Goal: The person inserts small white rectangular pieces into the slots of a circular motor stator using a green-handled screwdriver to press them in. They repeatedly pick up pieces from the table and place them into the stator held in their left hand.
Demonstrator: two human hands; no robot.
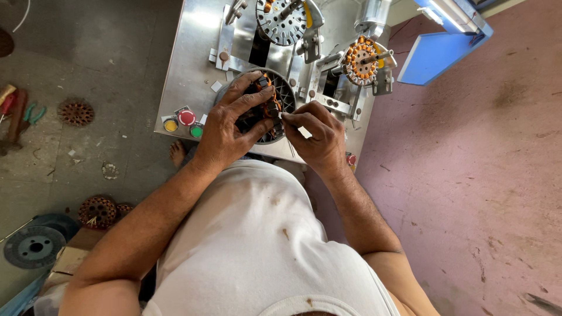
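Note:
A round dark stator with copper-wound slots rests on the steel machine top. My left hand lies over it, fingers spread across its left side and gripping it. My right hand is at the stator's right rim, thumb and forefinger pinched on a small pale strip there. Much of the stator is hidden under my left hand.
Two more stators sit in the machine: a bare one at the top, a wound orange one at the right. Yellow, red and green buttons line the front edge. Wound stators, a disc and pliers lie on the floor.

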